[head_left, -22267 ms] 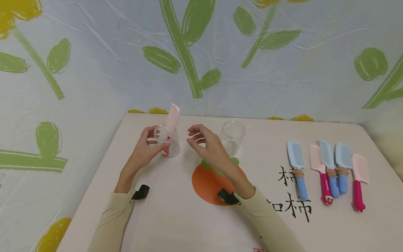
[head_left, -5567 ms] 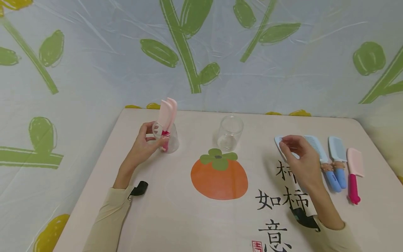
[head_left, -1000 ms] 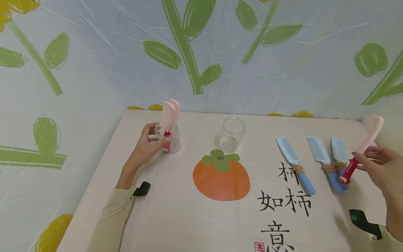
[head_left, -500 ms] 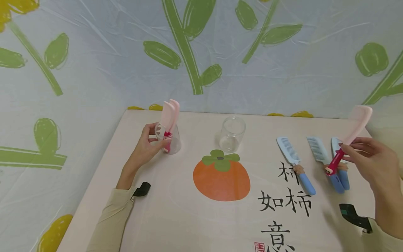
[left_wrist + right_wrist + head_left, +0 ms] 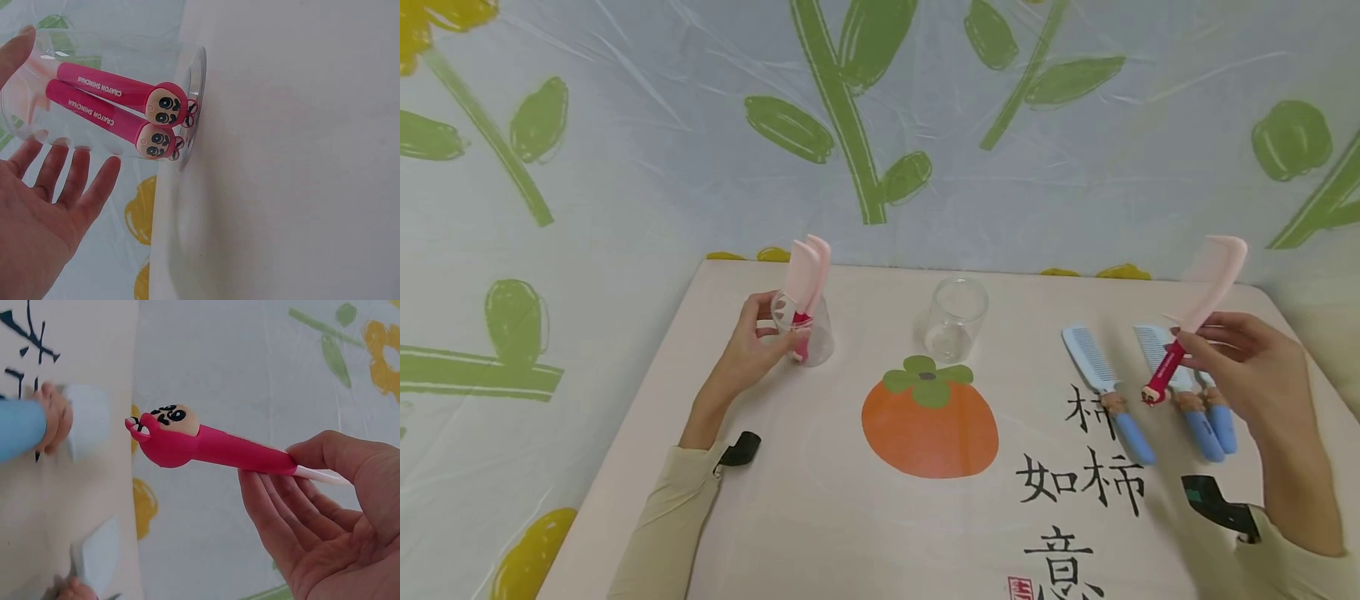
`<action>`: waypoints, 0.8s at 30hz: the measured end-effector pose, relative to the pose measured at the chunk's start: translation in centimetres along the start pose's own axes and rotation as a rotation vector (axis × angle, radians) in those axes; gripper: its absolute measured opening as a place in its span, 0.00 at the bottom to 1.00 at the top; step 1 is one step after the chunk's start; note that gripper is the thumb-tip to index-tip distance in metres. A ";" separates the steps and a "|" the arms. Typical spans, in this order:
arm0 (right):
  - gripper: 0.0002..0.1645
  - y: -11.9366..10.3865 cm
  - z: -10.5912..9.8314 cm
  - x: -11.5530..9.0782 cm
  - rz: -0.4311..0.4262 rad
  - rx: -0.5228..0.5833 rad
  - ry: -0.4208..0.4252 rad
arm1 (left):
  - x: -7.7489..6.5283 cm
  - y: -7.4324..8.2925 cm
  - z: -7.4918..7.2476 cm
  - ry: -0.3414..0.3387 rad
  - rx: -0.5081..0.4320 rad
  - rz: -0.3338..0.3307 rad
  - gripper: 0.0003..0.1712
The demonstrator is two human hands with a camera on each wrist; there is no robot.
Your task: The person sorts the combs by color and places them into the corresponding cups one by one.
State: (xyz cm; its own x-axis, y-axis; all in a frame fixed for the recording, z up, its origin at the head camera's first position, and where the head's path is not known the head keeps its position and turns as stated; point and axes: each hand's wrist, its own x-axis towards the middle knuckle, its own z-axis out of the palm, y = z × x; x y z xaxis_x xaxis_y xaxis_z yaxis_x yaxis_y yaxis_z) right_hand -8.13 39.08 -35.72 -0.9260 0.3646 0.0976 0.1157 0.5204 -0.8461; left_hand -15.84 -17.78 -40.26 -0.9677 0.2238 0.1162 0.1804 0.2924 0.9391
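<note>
My left hand (image 5: 747, 346) holds a clear cup (image 5: 822, 337) at the table's back left, thumb on one side and fingers on the other. Two pink combs (image 5: 806, 273) stand in that cup; the left wrist view shows their dark pink handles (image 5: 103, 87) ending in cartoon faces near its base. My right hand (image 5: 1255, 367) pinches a third pink comb (image 5: 1213, 279) where the handle meets the head. It is raised over the blue combs, teeth end up. In the right wrist view its handle (image 5: 231, 448) points away from the palm, with a cartoon face at the tip.
Another clear cup (image 5: 957, 321) stands at the back middle of the table. Three blue combs lie on the right: one blue comb (image 5: 1108, 392) in plain sight, two partly behind my right hand. A persimmon picture (image 5: 928, 429) and black characters are printed on the tabletop.
My right hand has carried the pink comb leftward from the right side of the table, across the blue combs. The left hand and its cup stay in place.
</note>
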 end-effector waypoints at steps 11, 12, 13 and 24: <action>0.14 -2.4 1.6 -0.2 -0.054 0.050 -0.069 | 0.0 0.0 0.0 0.001 0.011 -0.015 0.43; 0.14 -2.6 1.7 -0.3 -0.062 0.069 -0.078 | 0.0 0.0 0.0 0.001 0.014 -0.016 0.43; 0.14 -2.8 1.9 -0.3 -0.066 0.075 -0.083 | 0.0 0.0 0.0 0.002 0.016 -0.015 0.43; 0.19 -4.5 4.3 -0.5 -0.168 0.079 -0.112 | 0.1 -0.1 0.0 -0.001 0.004 -0.001 0.43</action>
State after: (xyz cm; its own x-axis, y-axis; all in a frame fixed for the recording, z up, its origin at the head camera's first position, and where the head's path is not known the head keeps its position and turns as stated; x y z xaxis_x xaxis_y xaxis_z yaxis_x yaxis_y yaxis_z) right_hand -9.79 33.21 -34.22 -0.9646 0.1875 0.1856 -0.0682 0.5026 -0.8618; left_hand -15.92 -17.79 -40.39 -0.9677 0.2243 0.1155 0.1806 0.2965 0.9378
